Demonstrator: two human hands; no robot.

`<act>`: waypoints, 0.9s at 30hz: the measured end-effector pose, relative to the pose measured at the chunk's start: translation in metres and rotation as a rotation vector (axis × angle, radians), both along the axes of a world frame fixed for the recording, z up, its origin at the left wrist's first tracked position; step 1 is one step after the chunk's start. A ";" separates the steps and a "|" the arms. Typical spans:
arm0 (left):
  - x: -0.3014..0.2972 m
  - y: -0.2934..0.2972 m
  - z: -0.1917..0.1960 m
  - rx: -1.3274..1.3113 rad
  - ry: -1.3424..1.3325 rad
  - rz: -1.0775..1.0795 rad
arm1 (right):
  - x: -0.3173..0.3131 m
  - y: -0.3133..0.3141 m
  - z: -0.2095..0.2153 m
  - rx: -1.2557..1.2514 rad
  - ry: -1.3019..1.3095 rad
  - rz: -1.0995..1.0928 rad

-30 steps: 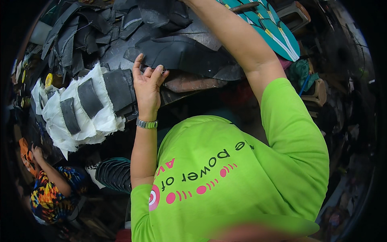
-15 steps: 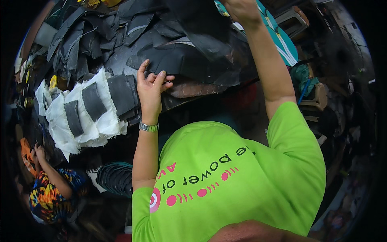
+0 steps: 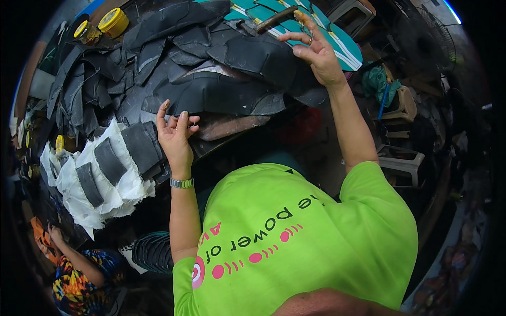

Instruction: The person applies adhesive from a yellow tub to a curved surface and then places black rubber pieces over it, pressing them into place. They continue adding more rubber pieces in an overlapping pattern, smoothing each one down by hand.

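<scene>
Left hand (image 3: 176, 138) spread open, fingertips touching black leather piece (image 3: 211, 94). Right hand (image 3: 315, 48) raised, pinching brush (image 3: 279, 18).

A round yellow tin (image 3: 114, 21) with a yellow lid stands at the far-left edge of the pile of black cut pieces (image 3: 211, 92). A second, smaller yellow-lidded tin (image 3: 81, 29) sits just left of the first.

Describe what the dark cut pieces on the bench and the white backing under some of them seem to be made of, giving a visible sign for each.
Dark cut pieces: probably leather or a synthetic like it; matte black, stiff, curving sheets. White backing: woven cloth, judging by its frayed, ragged edges.
</scene>
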State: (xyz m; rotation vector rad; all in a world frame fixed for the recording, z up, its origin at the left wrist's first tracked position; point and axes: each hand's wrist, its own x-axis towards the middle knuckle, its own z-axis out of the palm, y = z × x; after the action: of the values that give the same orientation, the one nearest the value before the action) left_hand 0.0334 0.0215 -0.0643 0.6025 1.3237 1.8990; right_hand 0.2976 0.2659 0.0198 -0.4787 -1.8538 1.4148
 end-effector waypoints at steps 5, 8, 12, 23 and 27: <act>0.001 -0.001 -0.002 0.012 0.004 0.012 | 0.006 -0.007 -0.010 0.002 0.003 -0.005; 0.004 -0.001 0.001 0.013 0.005 0.039 | 0.008 -0.006 -0.018 -0.016 0.021 -0.006; 0.010 0.001 0.006 0.015 -0.098 0.099 | 0.010 -0.004 -0.027 -0.073 0.019 -0.019; -0.023 -0.003 0.017 0.125 -0.233 -0.025 | 0.013 -0.008 -0.031 -0.107 0.034 -0.024; -0.032 0.000 0.007 -0.070 -0.204 0.042 | 0.013 -0.011 -0.031 -0.119 0.066 -0.036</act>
State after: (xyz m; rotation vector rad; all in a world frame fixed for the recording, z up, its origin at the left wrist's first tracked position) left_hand 0.0015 0.0219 -0.0571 0.3380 1.2731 1.8837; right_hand 0.3106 0.2550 -0.0116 -0.5151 -1.7073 1.5046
